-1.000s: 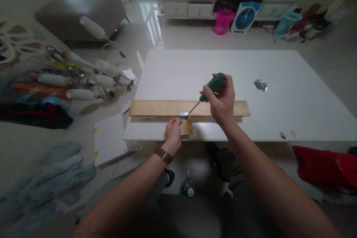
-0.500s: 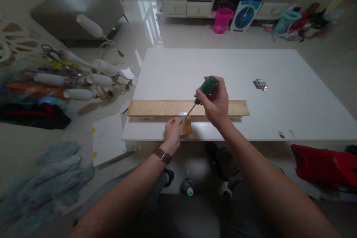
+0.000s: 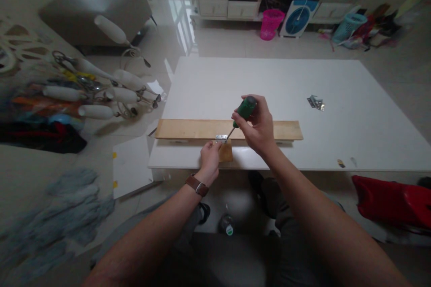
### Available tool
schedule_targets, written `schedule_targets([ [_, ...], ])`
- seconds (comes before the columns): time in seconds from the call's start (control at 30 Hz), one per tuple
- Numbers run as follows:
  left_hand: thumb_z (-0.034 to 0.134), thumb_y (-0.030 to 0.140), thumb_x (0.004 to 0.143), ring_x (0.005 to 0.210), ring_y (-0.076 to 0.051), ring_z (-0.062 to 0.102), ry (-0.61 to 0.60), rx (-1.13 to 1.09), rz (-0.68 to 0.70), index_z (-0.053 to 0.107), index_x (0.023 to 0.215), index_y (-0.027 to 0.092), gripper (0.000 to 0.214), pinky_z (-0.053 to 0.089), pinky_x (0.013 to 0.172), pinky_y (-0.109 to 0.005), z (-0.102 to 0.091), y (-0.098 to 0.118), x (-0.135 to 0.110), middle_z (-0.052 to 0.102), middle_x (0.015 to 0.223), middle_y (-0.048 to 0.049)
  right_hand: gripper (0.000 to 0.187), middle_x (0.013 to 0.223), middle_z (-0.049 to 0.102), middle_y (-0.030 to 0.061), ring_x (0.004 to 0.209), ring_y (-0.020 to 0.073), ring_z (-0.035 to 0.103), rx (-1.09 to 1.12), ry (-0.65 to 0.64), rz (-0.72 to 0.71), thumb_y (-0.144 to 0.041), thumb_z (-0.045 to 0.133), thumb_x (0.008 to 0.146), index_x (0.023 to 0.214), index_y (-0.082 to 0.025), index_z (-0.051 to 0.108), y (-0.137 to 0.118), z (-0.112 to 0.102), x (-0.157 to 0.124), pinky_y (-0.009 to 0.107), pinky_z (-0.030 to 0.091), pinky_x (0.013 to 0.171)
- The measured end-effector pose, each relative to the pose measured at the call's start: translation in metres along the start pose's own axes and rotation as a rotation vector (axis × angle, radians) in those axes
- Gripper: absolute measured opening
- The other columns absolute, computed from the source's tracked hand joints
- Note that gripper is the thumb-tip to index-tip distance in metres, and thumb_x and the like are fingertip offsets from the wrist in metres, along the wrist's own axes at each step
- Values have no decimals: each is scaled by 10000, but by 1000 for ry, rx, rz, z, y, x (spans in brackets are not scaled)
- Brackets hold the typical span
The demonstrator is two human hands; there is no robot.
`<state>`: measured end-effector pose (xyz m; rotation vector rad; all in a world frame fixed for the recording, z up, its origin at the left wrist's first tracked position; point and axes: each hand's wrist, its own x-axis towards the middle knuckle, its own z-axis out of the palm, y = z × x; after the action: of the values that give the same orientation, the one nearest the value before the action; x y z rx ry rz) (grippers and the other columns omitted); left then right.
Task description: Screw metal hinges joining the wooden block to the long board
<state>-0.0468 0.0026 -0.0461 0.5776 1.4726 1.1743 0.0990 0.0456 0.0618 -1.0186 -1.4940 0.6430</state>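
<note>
My right hand (image 3: 257, 128) is closed round a green-handled screwdriver (image 3: 243, 110). Its tip rests on a small metal hinge (image 3: 221, 137) at the near edge of a long wooden board (image 3: 188, 129). The board lies across the front of a white table (image 3: 269, 80). My left hand (image 3: 209, 158), with a brown watch strap on the wrist, pinches a small wooden piece (image 3: 226, 152) just below the hinge and holds it against the board.
Spare hinges (image 3: 314, 102) lie on the table to the right. A red object (image 3: 390, 204) sits at the lower right. A white lamp fixture (image 3: 101, 85) and clutter lie on the floor at left. A bottle (image 3: 227, 225) stands between my feet.
My right hand has moved left and down with the screwdriver, bringing the handle more upright over the hinge. My left hand has stayed on the small wooden piece.
</note>
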Motion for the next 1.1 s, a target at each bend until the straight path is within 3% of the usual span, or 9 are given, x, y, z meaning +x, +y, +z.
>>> schedule_targets([
  [0.2, 780, 407, 701, 817, -176, 578, -10, -7, 2, 666, 809, 190, 269, 407, 777, -303, 0, 0, -1, 669, 827, -8, 435, 1021, 659, -22, 817, 145, 689, 42, -96, -1, -369, 775, 906, 1272, -331, 543, -5, 1, -1, 279, 581, 633],
  [0.4, 766, 352, 700, 778, -180, 553, 17, -28, 15, 659, 758, 194, 199, 394, 746, -314, 3, 3, -3, 652, 769, -7, 441, 1016, 681, -10, 890, 176, 720, 44, -131, 23, -364, 763, 900, 1274, -318, 535, -11, 1, -3, 304, 589, 675],
  [0.63, 783, 380, 687, 756, -186, 586, -22, -61, -21, 661, 795, 199, 243, 409, 715, -312, 1, 1, -2, 679, 804, -23, 538, 1116, 743, 29, 959, 202, 757, 57, -227, -5, -230, 645, 901, 1416, -312, 510, -19, 0, -5, 348, 626, 763],
  [0.93, 797, 371, 712, 779, -196, 609, -3, -56, -36, 677, 817, 207, 229, 426, 731, -314, 1, -4, 3, 706, 837, -35, 458, 1002, 658, -8, 824, 155, 680, -52, -86, -4, -331, 778, 883, 1265, -323, 523, -7, 3, -3, 251, 564, 566],
  [1.1, 806, 368, 701, 764, -181, 589, -13, -55, -10, 649, 765, 209, 233, 417, 736, -308, 1, -1, 2, 670, 787, -11, 471, 978, 607, -20, 764, 143, 669, -44, -50, 41, -382, 812, 857, 1219, -321, 517, -6, 3, -3, 262, 584, 554],
])
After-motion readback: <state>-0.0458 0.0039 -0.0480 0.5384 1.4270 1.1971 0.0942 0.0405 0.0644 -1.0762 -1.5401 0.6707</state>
